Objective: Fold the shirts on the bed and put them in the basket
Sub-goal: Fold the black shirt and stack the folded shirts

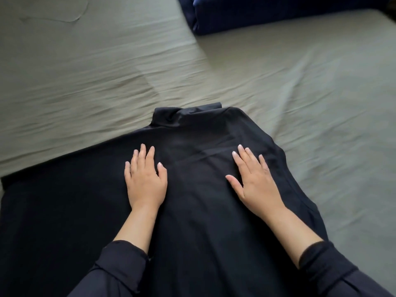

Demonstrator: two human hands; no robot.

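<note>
A dark navy high-collared fabric shirt (pixel 192 189) is spread on the grey-green sheeted bed (pixel 85 82), collar away from the viewer. It is pressed flat by the left hand (pixel 145 181) and right hand (pixel 255 183), each grip released, fingers straight. A folded dark blue blanket (pixel 257 13) lies at the far edge.

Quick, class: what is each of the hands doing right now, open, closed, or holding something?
Left hand: open, fingers straight, lying flat on the dark shirt, holding nothing.
Right hand: open, fingers spread, also flat on the shirt, holding nothing.
</note>
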